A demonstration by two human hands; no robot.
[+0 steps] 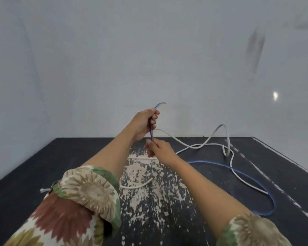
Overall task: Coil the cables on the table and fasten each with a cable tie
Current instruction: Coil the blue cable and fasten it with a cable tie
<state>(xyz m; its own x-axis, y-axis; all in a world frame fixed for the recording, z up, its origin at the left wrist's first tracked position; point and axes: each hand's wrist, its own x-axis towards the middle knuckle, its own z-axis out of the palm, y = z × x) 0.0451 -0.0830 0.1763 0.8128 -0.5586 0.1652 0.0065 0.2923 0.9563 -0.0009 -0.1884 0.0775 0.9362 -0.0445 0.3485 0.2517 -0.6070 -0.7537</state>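
Observation:
A blue cable [245, 174] loops across the right side of the black table [25, 174]. My left hand [144, 124] is raised above the table and grips the cable near its end, whose tip curls out above the fist. Just below it, my right hand [157, 148] pinches the same cable, a short taut stretch running between the two hands. A white cable [212, 134] arches up at the back right, tangles over the blue one and trails toward my left hand. A thin white cable tie [142, 157] lies flat under my right hand.
A curved white piece [137, 185] lies on the worn, paint-flecked middle of the table. A small white item [44, 190] pokes out beside my left sleeve. Pale walls close in the back and left. A dashed white line [256, 167] runs along the right side.

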